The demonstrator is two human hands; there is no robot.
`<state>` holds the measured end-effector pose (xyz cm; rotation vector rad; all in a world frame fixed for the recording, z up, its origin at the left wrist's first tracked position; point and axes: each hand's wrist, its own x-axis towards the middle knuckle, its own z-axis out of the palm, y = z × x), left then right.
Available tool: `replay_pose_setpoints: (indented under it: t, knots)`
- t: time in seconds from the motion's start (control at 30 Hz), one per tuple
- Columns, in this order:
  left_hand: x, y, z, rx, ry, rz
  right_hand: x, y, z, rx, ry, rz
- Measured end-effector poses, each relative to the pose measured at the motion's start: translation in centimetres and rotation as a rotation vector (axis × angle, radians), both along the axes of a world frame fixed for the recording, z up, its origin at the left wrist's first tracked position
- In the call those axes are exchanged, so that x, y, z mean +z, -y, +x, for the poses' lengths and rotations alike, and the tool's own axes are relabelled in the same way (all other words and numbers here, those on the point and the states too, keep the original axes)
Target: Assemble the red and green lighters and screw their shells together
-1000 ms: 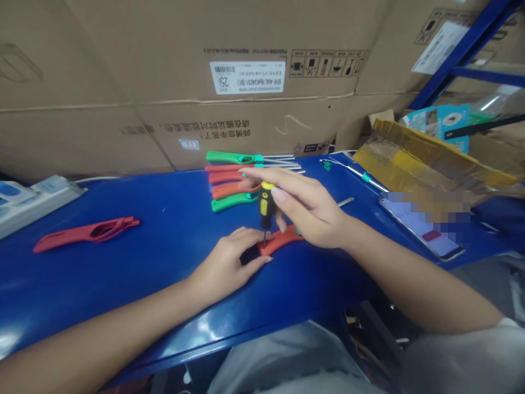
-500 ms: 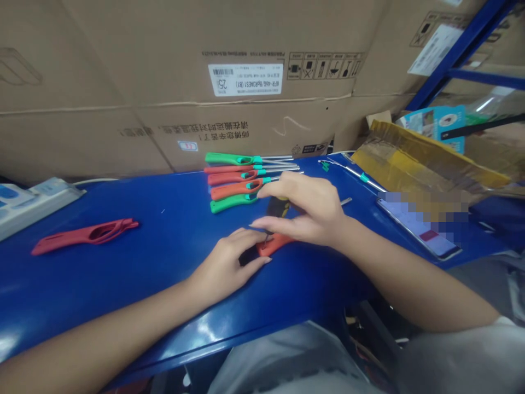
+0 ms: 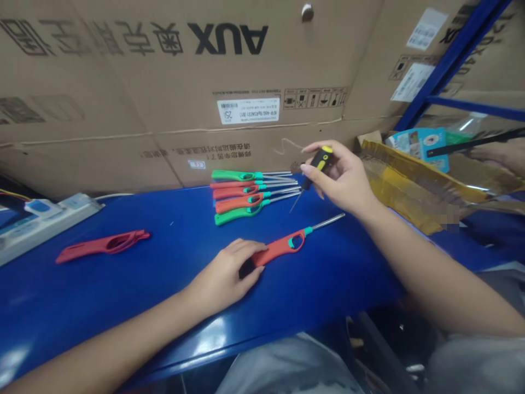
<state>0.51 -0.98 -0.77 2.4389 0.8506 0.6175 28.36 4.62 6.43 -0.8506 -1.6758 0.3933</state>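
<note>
At the far left, a white power strip (image 3: 45, 221) lies slantwise on the blue table (image 3: 348, 279), in front of a big cardboard box (image 3: 172, 104), whose printed letters stand upside down. Next to the right comes a red plastic casing (image 3: 92, 248), which lies alone on the table, its looped end directed to the right.

Then the left hand (image 3: 229, 271) rests low over the table. Its thumb and fingers are closed on the two sides of the handle end of an orange lighter (image 3: 279, 250), and so they pinch it. Behind this, near the box, a row of five lighters (image 3: 237, 204), green, red and orange, lies side by side, with their metal tubes to the right.

The orange lighter lies flat on the table, at the middle, just right of the left hand; its metal tube is directed away and to the right. Above it, in the air, is a black and yellow screwdriver (image 3: 322, 160), with the thin shaft tilted downward to the left and its tip apart from the lighter. The right hand (image 3: 344, 178) is clamped on the screwdriver's handle, between thumb and fingers.

Farther right stands an open carton (image 3: 418, 186) with yellow tape, and behind it a clear bottle (image 3: 467, 127).
</note>
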Motion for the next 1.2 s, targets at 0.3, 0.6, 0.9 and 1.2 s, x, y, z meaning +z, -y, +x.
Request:
replay_pose_setpoints:
  t: [0.3,0.6,0.9,1.2]
  knots:
    - [0.1,0.1,0.5,0.042,-0.156,0.082,-2.7,-2.4,6.5,-0.339,0.143,-0.271]
    - [2.2,-1.0,2.2,0.059,-0.422,0.034,-4.7,-3.1,8.3,-0.305,0.582,-0.368]
    - [3.3,-4.6,-0.2,0.018,-0.33,0.094,-5.5,-3.0,10.3,-0.303,0.974,-0.621]
    - [5.8,-12.3,-4.0,0.226,-0.306,0.306,-5.0,-2.9,9.1,-0.496,1.079,-0.721]
